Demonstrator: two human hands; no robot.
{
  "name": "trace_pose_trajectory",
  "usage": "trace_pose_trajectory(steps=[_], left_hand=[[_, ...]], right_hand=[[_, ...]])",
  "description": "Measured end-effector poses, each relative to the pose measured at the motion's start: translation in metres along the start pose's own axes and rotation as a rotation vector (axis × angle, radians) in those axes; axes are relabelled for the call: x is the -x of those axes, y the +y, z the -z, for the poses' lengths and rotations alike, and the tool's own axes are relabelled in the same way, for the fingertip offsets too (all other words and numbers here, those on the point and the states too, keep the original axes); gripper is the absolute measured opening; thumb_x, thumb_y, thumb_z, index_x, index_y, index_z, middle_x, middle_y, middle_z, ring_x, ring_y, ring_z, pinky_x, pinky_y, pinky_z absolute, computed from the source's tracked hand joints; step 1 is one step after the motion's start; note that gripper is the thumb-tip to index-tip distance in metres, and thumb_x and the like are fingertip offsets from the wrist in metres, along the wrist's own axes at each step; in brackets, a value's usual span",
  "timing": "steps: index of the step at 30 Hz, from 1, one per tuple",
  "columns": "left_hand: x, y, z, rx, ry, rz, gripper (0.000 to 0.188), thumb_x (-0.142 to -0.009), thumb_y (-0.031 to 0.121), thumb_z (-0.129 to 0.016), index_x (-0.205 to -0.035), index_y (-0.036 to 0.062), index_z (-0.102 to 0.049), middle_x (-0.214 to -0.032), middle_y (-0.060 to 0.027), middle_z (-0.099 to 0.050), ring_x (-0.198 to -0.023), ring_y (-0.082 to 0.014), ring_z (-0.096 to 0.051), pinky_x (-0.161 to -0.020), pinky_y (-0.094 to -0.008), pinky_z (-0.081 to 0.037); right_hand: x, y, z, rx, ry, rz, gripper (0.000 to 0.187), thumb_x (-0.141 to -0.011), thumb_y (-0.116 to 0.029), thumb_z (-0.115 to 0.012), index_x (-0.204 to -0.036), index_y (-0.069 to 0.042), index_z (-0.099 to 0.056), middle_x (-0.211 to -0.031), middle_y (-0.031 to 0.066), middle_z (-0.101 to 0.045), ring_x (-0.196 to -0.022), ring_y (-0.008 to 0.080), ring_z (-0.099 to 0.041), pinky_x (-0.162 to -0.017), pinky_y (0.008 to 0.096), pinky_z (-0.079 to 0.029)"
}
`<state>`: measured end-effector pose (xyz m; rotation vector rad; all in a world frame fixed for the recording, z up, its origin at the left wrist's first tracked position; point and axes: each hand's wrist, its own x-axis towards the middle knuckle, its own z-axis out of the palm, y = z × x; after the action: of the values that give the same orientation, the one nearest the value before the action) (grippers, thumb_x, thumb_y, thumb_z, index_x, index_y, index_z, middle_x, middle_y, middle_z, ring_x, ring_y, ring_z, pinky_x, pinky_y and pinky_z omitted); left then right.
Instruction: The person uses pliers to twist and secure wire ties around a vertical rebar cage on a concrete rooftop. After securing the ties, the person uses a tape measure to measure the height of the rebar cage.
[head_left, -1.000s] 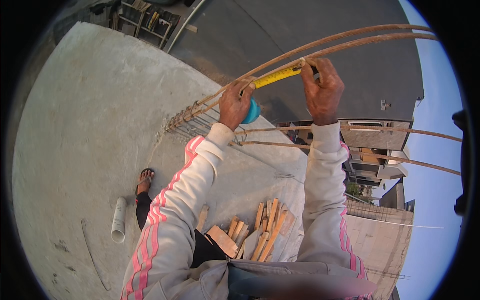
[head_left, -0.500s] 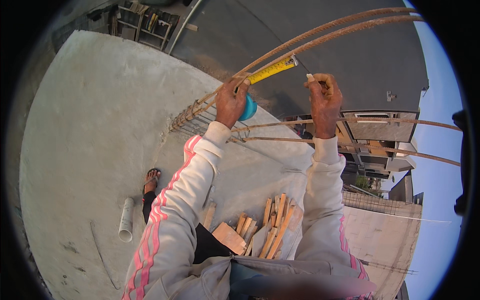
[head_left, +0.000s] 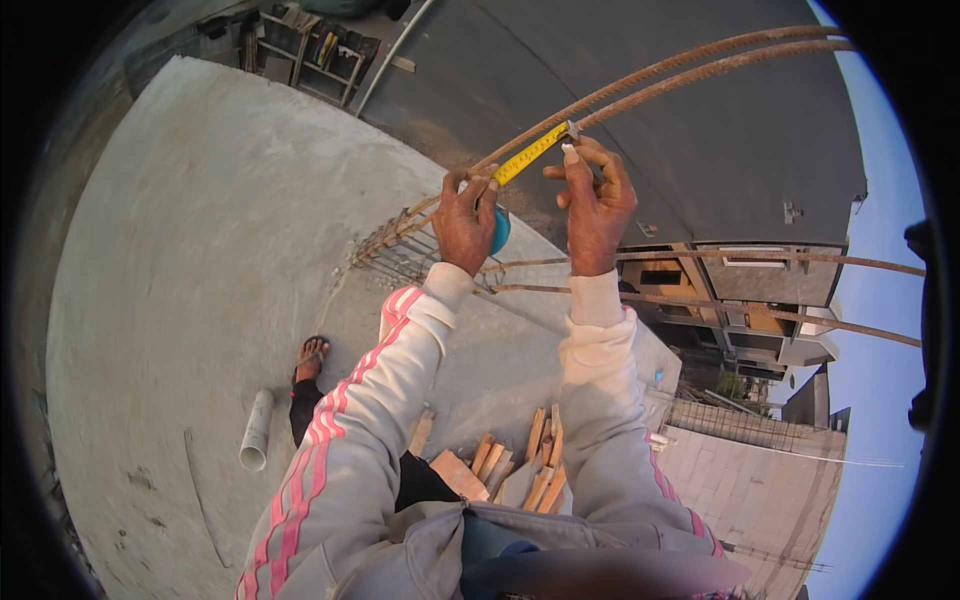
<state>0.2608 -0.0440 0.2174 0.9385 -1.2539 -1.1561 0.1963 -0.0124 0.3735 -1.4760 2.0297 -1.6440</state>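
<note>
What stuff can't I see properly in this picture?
All in the head view:
- Blue tape case: partly hidden behind the left hand.
- Marks on the yellow tape: too small.
- Pale bit by the right hand's thumb: too small to identify.
- Rusty bars' far ends: cut off by the dark rim.
- Bottom shape: blurred.

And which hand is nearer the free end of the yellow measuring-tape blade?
Right. The right hand is just below that free end in the picture, contact unclear; the left hand is farther off, holding the round teal case.
</note>
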Motion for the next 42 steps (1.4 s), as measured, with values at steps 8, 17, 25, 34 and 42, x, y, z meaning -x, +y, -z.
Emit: trace_pose_trajectory(steps=[8,17,25,34,42], left_hand=[[0.017,0.023,0.025,0.153,-0.107,-0.086,0.016,-0.099,0.020,-0.067,-0.107,0.0074,-0.072,-0.104,-0.0138,-0.066,-0.082,-0.0308,-0.071,-0.070,-0.0406,-0.056],[-0.032,0.085,-0.016,0.107,-0.136,0.031,0.043,-0.099,0.033,-0.065,-0.129,0.0020,-0.059,-0.111,-0.0231,-0.068,-0.092,-0.0336,-0.072,-0.079,-0.0466,-0.058],[-0.049,0.100,-0.012,-0.069,-0.224,0.103,0.040,-0.097,0.033,-0.065,-0.123,0.0021,-0.070,-0.105,-0.0227,-0.074,-0.094,-0.0347,-0.074,-0.080,-0.0472,-0.060],[-0.058,0.102,-0.007,-0.099,-0.272,0.175,0.038,-0.096,0.031,-0.066,-0.119,0.0016,-0.074,-0.103,-0.0227,-0.074,-0.089,-0.0345,-0.074,-0.082,-0.0483,-0.059],[-0.060,0.095,-0.009,-0.142,-0.246,0.148,0.041,-0.096,0.037,-0.064,-0.116,0.0031,-0.075,-0.094,-0.0214,-0.076,-0.082,-0.0348,-0.075,-0.079,-0.0455,-0.059]], right_hand=[[0.009,-0.029,0.012,-0.037,-0.039,-0.078,0.014,-0.100,-0.013,-0.067,-0.112,-0.004,-0.068,-0.113,0.0165,-0.073,-0.084,0.0187,-0.076,-0.054,0.0202,-0.052],[-0.041,-0.067,0.026,-0.050,0.016,0.176,0.017,-0.100,-0.011,-0.066,-0.111,0.001,-0.068,-0.105,0.0168,-0.073,-0.087,0.0240,-0.077,-0.059,0.0248,-0.056],[-0.057,-0.067,0.028,-0.039,0.039,0.095,0.015,-0.099,-0.008,-0.067,-0.111,0.002,-0.068,-0.104,0.0159,-0.073,-0.087,0.0238,-0.077,-0.062,0.0258,-0.057],[-0.057,-0.058,0.022,0.065,0.005,0.184,0.016,-0.099,-0.006,-0.066,-0.113,0.003,-0.067,-0.101,0.0166,-0.073,-0.085,0.0221,-0.076,-0.062,0.0261,-0.059],[-0.054,-0.047,0.017,0.054,0.049,0.220,0.016,-0.099,-0.006,-0.067,-0.112,0.004,-0.067,-0.099,0.0155,-0.073,-0.083,0.0199,-0.075,-0.061,0.0257,-0.059]])
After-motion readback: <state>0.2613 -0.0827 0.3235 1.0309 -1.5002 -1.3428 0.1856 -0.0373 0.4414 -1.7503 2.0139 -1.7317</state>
